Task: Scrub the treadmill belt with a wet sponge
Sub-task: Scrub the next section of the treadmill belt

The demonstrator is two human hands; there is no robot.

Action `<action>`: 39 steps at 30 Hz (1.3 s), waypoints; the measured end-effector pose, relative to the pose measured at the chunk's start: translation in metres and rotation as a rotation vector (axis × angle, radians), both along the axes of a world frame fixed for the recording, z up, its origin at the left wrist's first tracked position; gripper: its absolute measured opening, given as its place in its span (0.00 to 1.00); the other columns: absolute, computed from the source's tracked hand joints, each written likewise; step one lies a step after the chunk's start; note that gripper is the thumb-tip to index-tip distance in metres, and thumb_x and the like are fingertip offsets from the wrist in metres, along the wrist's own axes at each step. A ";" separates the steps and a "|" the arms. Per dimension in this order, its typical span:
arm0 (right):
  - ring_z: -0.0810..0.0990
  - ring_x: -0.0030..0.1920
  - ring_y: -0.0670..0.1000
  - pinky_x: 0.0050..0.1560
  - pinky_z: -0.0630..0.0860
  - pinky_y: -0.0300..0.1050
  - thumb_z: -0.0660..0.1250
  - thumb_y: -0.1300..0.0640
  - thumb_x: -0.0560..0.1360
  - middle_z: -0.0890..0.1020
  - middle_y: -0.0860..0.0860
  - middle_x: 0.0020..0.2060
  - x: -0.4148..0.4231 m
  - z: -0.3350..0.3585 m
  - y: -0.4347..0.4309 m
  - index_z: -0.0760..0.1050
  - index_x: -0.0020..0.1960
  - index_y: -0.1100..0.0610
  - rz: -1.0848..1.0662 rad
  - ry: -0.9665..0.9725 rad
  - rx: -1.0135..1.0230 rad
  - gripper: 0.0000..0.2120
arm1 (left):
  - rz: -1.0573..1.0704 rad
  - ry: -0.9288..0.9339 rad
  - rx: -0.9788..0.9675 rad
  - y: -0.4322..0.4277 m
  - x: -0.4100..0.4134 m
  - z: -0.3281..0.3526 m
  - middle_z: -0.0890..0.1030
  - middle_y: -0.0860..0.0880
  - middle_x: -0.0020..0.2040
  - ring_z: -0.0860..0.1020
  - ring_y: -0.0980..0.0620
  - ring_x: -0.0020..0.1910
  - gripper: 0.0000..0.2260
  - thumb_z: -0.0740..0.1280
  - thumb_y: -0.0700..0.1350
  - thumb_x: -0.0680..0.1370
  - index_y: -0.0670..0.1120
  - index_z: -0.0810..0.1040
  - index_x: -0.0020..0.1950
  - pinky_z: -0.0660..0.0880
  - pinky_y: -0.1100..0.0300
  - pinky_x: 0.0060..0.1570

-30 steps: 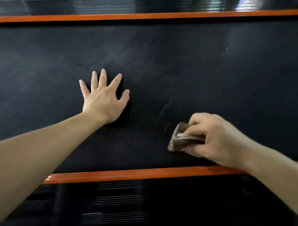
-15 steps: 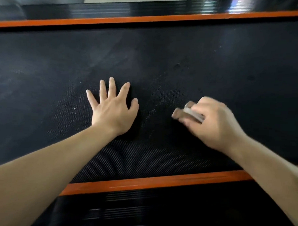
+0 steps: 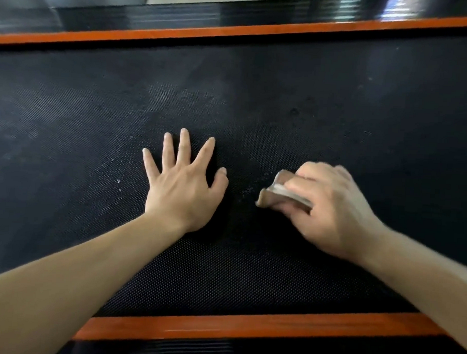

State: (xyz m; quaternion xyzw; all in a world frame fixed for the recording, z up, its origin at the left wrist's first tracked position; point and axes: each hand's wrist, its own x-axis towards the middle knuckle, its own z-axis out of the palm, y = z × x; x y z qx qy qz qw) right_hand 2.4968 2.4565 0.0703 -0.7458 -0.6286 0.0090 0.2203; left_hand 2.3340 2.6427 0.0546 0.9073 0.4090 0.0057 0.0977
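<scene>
The black textured treadmill belt [image 3: 257, 103] fills most of the head view. My left hand [image 3: 181, 188] lies flat on the belt with its fingers spread. To its right, my right hand [image 3: 327, 207] grips a brownish sponge [image 3: 273, 190] with a pale layer and holds it down on the belt. Only the sponge's left end shows past my fingers. Small white specks and faint streaks lie on the belt between the two hands and left of the left hand.
An orange strip [image 3: 247, 330] borders the belt on the near side, with a black ribbed side rail [image 3: 192, 349] below it. A second orange strip [image 3: 233, 32] and a glossy black rail [image 3: 180, 14] run along the far side.
My right hand has carried the sponge away from the near edge, up and towards the left hand, across the belt. The left hand stays flat; the camera has shifted slightly.
</scene>
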 end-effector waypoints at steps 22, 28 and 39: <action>0.72 0.38 0.51 0.47 0.70 0.50 0.68 0.42 0.76 0.72 0.46 0.39 0.053 0.004 0.071 0.82 0.53 0.48 -0.191 0.009 0.018 0.12 | 0.003 0.006 0.007 0.000 0.000 -0.003 0.43 0.46 0.84 0.37 0.44 0.82 0.32 0.43 0.67 0.78 0.62 0.47 0.83 0.34 0.35 0.77; 0.78 0.49 0.62 0.52 0.73 0.55 0.63 0.41 0.78 0.79 0.57 0.49 0.105 0.004 0.120 0.80 0.55 0.54 -0.577 -0.074 0.011 0.18 | -0.138 0.105 0.033 0.006 0.006 -0.001 0.38 0.44 0.84 0.34 0.39 0.81 0.34 0.38 0.68 0.78 0.58 0.41 0.83 0.32 0.32 0.75; 0.79 0.51 0.63 0.52 0.73 0.56 0.63 0.41 0.79 0.79 0.58 0.51 0.113 0.001 0.143 0.78 0.55 0.54 -0.568 -0.105 -0.006 0.17 | 0.119 0.108 -0.040 0.002 0.053 0.002 0.39 0.43 0.84 0.34 0.35 0.80 0.38 0.41 0.75 0.77 0.59 0.42 0.83 0.34 0.25 0.71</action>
